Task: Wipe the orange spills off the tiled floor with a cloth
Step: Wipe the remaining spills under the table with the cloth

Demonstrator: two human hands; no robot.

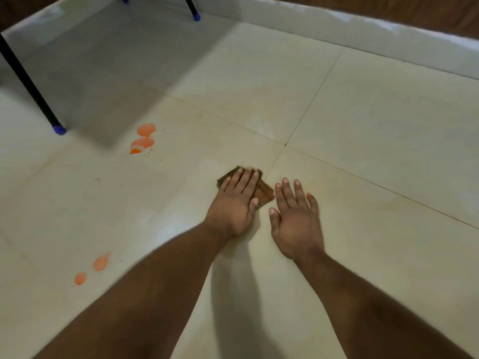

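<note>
Left hand (pixel 237 200) flat on brown cloth (pixel 263 193); right hand (pixel 295 218) flat, fingers spread, on tiled floor (pixel 363 125)

Head-worn view, steeply down, near the tiled floor (pixel 363 112)

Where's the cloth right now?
In the head view the brown cloth lies flat on the floor near centre, pressed under the left hand, just left of the right hand and well right of the orange spills.
</note>
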